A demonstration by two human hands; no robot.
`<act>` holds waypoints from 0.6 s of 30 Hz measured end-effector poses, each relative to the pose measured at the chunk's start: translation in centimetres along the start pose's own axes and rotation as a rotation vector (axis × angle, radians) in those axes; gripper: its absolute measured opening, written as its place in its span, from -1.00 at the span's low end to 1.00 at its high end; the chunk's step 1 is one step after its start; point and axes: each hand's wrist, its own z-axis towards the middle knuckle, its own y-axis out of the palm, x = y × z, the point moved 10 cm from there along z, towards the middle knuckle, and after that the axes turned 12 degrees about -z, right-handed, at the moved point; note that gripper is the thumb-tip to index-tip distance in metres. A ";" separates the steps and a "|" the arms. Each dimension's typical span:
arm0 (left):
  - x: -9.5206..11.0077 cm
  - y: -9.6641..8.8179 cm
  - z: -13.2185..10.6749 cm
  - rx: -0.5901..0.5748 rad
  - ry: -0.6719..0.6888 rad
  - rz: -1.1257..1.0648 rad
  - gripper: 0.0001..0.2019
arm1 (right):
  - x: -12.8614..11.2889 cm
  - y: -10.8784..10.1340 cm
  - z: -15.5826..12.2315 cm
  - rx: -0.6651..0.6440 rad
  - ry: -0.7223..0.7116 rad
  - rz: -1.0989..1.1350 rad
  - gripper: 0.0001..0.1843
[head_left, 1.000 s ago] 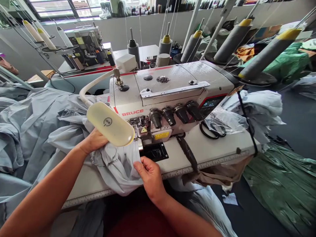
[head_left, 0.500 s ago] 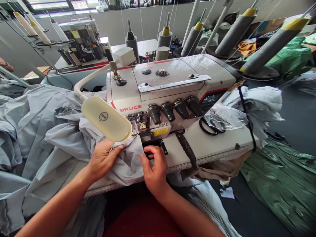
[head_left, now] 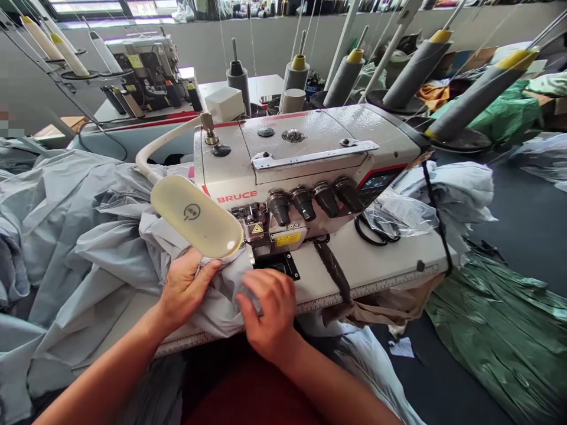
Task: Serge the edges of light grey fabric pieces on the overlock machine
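Observation:
Light grey fabric (head_left: 227,295) lies bunched at the sewing end of a white overlock sewing machine (head_left: 310,141). My left hand (head_left: 186,289) is closed on it, thumb on top, just below the oval lamp head (head_left: 195,215), which hides part of the cloth and needle area. At the fabric's right edge, my right hand (head_left: 270,310) is open, its fingers bent and slightly blurred, with a gap between thumb and index finger. Whether its fingertips touch the cloth, I cannot tell. Under those fingers shows a black plate (head_left: 283,265) on the machine table.
More grey fabric (head_left: 88,230) is heaped on the left. Several grey thread cones (head_left: 343,79) stand behind the machine. A clear plastic bag (head_left: 401,212) and black cable lie on the right of the table (head_left: 390,257). Green fabric (head_left: 500,330) covers the floor at right.
My right hand has moved a little left, over the fabric's edge, and its fingers have shifted. My left hand keeps its grip. The view has shifted slightly.

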 end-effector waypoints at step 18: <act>-0.4 0.5 0.3 -0.150 0.014 0.060 -0.72 | 5.6 5.3 -5.1 -0.330 0.919 0.829 -0.75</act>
